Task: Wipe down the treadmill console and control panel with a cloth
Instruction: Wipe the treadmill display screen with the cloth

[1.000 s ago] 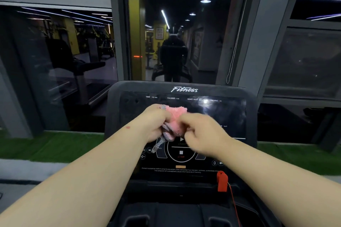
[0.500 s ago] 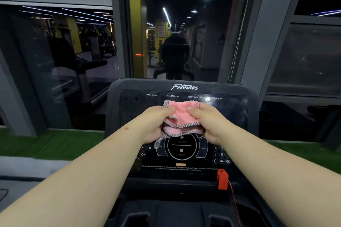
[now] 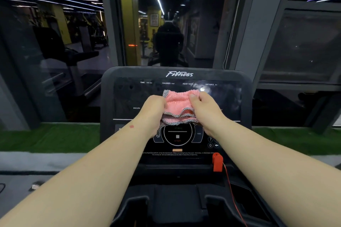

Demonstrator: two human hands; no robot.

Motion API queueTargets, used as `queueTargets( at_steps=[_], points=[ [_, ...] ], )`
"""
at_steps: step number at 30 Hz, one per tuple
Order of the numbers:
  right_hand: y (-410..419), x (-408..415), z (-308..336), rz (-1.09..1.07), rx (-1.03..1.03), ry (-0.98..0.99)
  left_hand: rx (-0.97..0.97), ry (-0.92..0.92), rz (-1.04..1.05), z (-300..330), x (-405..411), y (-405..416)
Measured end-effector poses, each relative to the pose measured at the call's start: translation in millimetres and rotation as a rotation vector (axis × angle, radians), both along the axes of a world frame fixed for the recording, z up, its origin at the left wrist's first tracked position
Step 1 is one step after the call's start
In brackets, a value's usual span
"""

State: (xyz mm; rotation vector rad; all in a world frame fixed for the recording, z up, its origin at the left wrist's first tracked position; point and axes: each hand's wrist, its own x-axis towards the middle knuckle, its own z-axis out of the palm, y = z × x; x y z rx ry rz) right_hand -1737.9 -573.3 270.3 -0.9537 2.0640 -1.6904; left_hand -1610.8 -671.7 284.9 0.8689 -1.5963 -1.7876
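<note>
The black treadmill console (image 3: 129, 93) stands in front of me, with a glossy display above and a control panel (image 3: 177, 137) of round start/stop buttons below. A pink cloth (image 3: 178, 104) with grey stitched edges is folded in layers and held up in front of the display. My left hand (image 3: 152, 113) pinches its left side. Its right side is gripped by my right hand (image 3: 206, 108). Both hands hide part of the display and some of the number keys.
A red safety key (image 3: 217, 162) with a thin red cord hangs at the panel's lower right. Black tray pockets (image 3: 175, 201) lie below the console. Glass windows (image 3: 55, 46) and a strip of green turf (image 3: 46, 138) are behind the treadmill.
The cloth went from a bunched wad between my hands to a wider, spread fold. My hands moved apart and a little upward along the display.
</note>
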Motion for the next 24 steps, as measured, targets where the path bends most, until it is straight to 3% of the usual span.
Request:
queueTargets(
  at_steps=[3, 6, 13, 18, 21, 24],
  points=[
    [0.9, 7.6, 0.6, 0.050, 0.000, 0.014, -0.035, -0.019, 0.007, -0.1, 2.5, 10.2],
    [5.9, 11.2, 3.7, 0.016, -0.058, -0.038, -0.129, 0.039, 0.157, -6.1, 5.9, 9.7],
    [-1.7, 31.7, 7.4, -0.017, -0.127, -0.115, 0.014, 0.115, 0.195, 3.8, 5.6, 24.4],
    [-1.4, 35.1, 9.8, -0.201, -0.191, 0.058, -0.060, 0.141, 0.313, 0.7, 7.5, 27.7],
    [-3.1, 37.8, 12.3, -0.250, -0.100, 0.129, -0.091, 0.109, 0.278, 5.4, 5.4, 33.3],
    [-0.8, 39.7, 9.8, -0.398, -0.002, 0.465, -0.195, 0.055, 0.217, 7.6, 3.6, 31.3]
  ],
)
